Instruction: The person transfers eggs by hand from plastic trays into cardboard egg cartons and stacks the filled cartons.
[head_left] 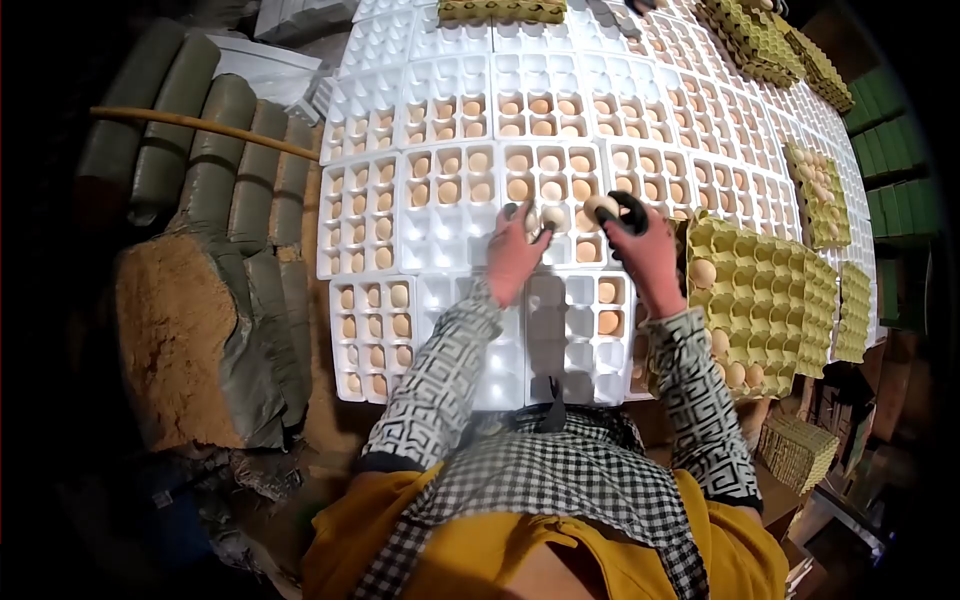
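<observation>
My left hand (515, 252), in a pink glove with dark fingertips, is closed around a pale egg (552, 216) just above a white foam tray (450, 238). To its right my right hand (645, 245), gloved alike, grips another egg (603, 206) between thumb and fingers over the tray's right edge. Light brown eggs (550, 190) sit in the cells below and behind both hands. Beside my right wrist lies a yellow-green egg carton (750, 290) with several eggs in its left and front cells. My left fingers partly hide their egg.
More white foam trays (445, 75), many holding eggs, spread across the work surface. Further egg cartons (820, 190) lie along the right and a stack (755, 45) at the back right. On the left are filled sacks (215, 150), a wooden stick (200, 123) and an open brown sack (175, 330).
</observation>
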